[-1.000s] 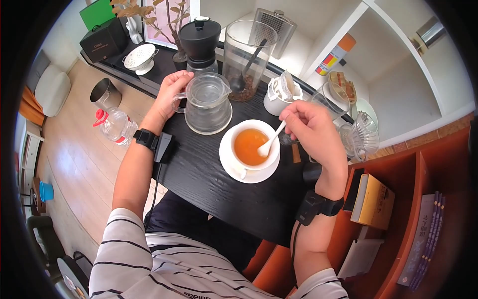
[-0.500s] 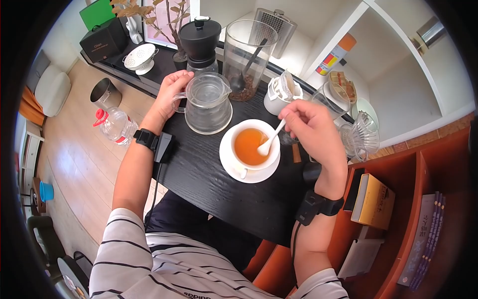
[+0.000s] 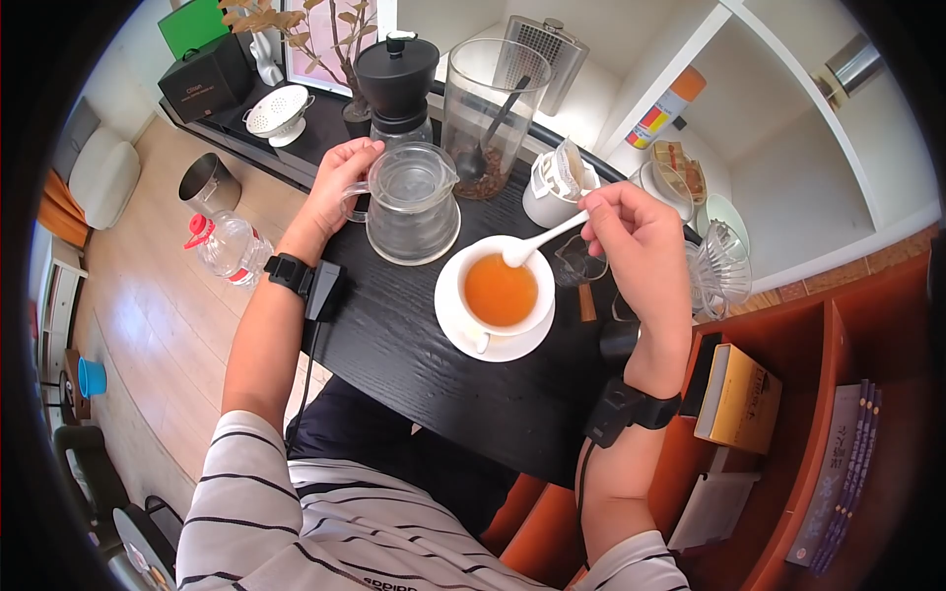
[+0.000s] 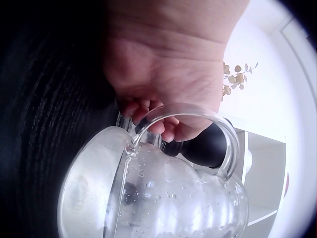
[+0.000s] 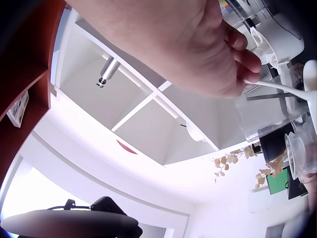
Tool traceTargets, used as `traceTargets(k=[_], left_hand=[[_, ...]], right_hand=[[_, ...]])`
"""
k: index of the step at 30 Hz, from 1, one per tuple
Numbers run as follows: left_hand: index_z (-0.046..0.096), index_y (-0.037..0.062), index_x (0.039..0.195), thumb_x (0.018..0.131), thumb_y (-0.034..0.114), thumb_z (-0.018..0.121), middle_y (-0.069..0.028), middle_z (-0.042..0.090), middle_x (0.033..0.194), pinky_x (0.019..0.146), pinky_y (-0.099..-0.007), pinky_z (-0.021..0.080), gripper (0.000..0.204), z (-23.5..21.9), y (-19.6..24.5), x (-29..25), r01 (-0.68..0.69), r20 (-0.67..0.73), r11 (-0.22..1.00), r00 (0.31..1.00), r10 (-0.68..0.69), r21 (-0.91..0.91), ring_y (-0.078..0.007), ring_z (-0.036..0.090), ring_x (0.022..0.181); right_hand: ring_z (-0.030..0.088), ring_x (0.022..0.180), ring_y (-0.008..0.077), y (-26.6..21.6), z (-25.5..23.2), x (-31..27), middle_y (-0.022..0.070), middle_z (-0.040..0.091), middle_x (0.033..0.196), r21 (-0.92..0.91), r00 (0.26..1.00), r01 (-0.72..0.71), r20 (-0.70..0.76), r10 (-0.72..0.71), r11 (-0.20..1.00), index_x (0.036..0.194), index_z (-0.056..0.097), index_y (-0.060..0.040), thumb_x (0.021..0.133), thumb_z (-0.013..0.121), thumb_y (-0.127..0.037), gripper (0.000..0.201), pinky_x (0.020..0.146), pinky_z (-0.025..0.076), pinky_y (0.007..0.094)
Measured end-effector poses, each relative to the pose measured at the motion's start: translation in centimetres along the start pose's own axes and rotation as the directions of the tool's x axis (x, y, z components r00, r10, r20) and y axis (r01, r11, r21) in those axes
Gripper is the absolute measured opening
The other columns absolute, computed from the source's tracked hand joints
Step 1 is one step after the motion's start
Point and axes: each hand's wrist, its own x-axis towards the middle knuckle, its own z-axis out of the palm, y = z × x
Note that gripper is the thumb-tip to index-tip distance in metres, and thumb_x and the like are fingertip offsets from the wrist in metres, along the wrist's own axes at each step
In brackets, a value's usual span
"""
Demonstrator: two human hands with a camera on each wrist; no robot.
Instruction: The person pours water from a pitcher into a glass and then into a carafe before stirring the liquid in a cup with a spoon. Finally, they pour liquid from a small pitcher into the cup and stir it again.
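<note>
In the head view, a white cup point(image 3: 545, 313) of amber liquid stands on a white saucer point(image 3: 507, 347) on the black table. My right hand point(image 3: 641, 241) pinches the handle of a white spoon point(image 3: 557, 234), whose bowl is at the cup's far rim. The right wrist view shows the same hand point(image 5: 218, 64) holding the spoon's thin handle point(image 5: 277, 86). Left of the cup is a clear glass carafe point(image 3: 412, 231). My left hand point(image 3: 340, 182) is at its handle, fingers curled at the loop. Through the clear handle point(image 4: 230, 144), several fingertips show in the left wrist view.
Behind the carafe stand a black-topped grinder point(image 3: 397, 79) and a tall glass jar point(image 3: 498, 98) holding brown beans and a black spoon. A white mug point(image 3: 547, 202) with a drip bag is beyond the cup. Ribbed glassware point(image 3: 724, 261) stands right, beside a shelf with books point(image 3: 739, 399).
My right hand has moved right and slightly away from me, bringing the spoon out of the cup's middle to its far rim. The left hand and carafe have stayed in place.
</note>
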Motion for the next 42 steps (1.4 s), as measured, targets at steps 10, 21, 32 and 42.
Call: traceTargets(k=[10,21,32,42], left_hand=[[0.066,0.0121,0.083,0.106,0.023,0.069,0.0082,0.062,0.075,0.062,-0.0208,0.041,0.026,0.2,-0.2,0.1,-0.006,-0.031,1.000,0.999,0.006,0.010,-0.0016,0.052,0.066],[0.065,0.0105,0.081,0.107,0.022,0.069,0.0069,0.059,0.071,0.059,-0.0212,0.039,0.029,0.1,-0.1,0.0,-0.006,-0.013,1.000,1.000,0.006,-0.008,-0.0021,0.049,0.062],[0.063,0.0102,0.077,0.106,0.024,0.069,0.0068,0.056,0.070,0.057,-0.0221,0.034,0.033,0.2,-0.5,0.3,0.028,-0.032,1.000,0.999,-0.028,-0.014,-0.0027,0.045,0.062],[0.063,0.0119,0.081,0.108,0.022,0.066,0.0070,0.058,0.069,0.056,-0.0201,0.037,0.030,0.1,-0.6,0.5,0.048,-0.035,0.999,0.998,-0.047,0.017,-0.0020,0.047,0.060]], right_hand=[[0.061,0.062,0.0075,-0.2,0.8,0.0,0.0023,0.069,0.073,-0.005,0.983,-0.059,0.174,0.059,0.998,0.100,0.074,0.0022,0.101,0.069,-0.014,0.017,0.059,0.050,0.0242],[0.060,0.061,0.0075,0.8,1.9,-0.2,0.0028,0.068,0.072,-0.011,0.984,-0.126,0.128,0.126,0.992,0.102,0.072,0.0024,0.102,0.061,-0.008,0.016,0.057,0.047,0.0242],[0.060,0.065,0.0070,3.5,3.2,-7.1,0.0038,0.069,0.079,0.275,0.967,-0.176,-0.134,0.219,0.945,0.111,0.072,0.0006,0.110,0.061,-0.016,0.019,0.060,0.047,0.0220],[0.065,0.074,0.0083,4.6,5.6,-10.7,0.0047,0.072,0.086,0.298,0.947,-0.104,-0.262,0.186,0.949,0.115,0.071,0.0009,0.106,0.069,-0.008,0.013,0.069,0.052,0.0224]])
